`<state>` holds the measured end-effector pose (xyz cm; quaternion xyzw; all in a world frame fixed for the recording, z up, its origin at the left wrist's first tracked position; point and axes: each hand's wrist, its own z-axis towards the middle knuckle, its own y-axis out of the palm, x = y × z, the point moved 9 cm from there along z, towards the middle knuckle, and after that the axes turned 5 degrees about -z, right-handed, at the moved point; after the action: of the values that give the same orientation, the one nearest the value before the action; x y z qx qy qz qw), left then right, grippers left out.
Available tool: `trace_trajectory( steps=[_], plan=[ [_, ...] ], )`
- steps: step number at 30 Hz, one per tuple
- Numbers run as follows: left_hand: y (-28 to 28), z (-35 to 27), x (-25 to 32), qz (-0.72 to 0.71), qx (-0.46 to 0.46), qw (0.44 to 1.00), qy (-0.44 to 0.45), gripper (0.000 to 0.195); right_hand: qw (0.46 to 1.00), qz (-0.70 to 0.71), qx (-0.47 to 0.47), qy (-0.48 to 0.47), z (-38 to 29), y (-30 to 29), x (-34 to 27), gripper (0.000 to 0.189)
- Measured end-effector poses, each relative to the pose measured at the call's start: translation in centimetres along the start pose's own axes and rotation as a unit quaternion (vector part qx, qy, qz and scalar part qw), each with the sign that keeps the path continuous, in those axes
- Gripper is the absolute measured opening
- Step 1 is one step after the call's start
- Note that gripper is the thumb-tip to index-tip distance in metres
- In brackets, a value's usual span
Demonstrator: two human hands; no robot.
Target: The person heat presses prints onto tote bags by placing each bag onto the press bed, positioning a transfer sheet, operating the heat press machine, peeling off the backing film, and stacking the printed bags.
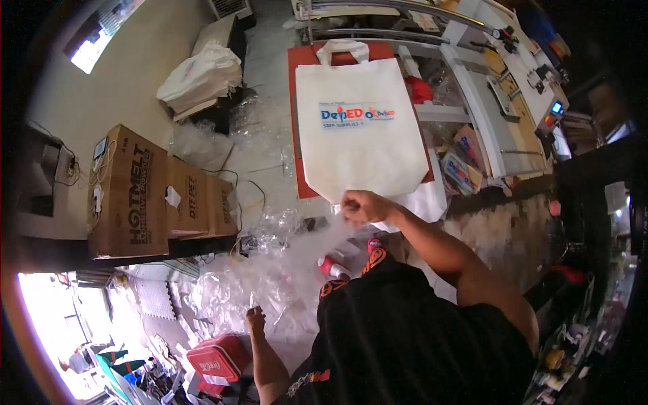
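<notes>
A white cloth tote bag with a blue and red print lies flat on the red platen of a heat press. Its handles point away from me. At the bag's near edge is my right hand, its fingers curled around what looks like a blurred sheet of clear film. Another white bag shows partly beneath the first one. My left hand hangs low at my left side above crumpled clear film; whether it grips any of that is unclear.
White bags are stacked on a low bench at the far left. Cardboard boxes with writing and cables stand left. The press frame and its control panel are at right. A red cooler sits lower left; loose film covers the floor.
</notes>
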<state>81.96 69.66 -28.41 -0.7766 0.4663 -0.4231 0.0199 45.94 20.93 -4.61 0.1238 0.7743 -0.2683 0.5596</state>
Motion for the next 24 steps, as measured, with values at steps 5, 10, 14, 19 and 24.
trace_trajectory(
  steps=[5, 10, 14, 19, 24],
  plan=[
    [5.1, 2.6, 2.6, 0.055, -0.059, 0.997, 0.014, 0.03, 0.967, -0.077, 0.088, 0.225, -13.7, -2.4, 18.3, 0.043],
    [15.1, 0.9, 8.3, 0.199, -0.148, 0.961, 0.127, 0.033, 0.689, -0.68, -0.001, 0.252, -41.5, -2.7, 40.6, 0.028],
    [16.1, -4.3, 8.8, 0.292, -0.145, 0.924, 0.199, 0.035, 0.743, -0.18, 0.247, 0.595, -51.5, -5.8, 41.6, 0.036],
    [20.5, -11.1, 7.4, 0.21, -0.16, 0.959, 0.102, 0.037, 0.728, -0.386, 0.256, 0.506, -49.5, -13.0, 46.3, 0.049],
    [19.2, -17.7, -2.5, 0.232, -0.125, 0.964, 0.021, 0.039, 0.785, -0.291, 0.361, 0.41, -32.0, -20.4, 43.3, 0.042]
  ],
)
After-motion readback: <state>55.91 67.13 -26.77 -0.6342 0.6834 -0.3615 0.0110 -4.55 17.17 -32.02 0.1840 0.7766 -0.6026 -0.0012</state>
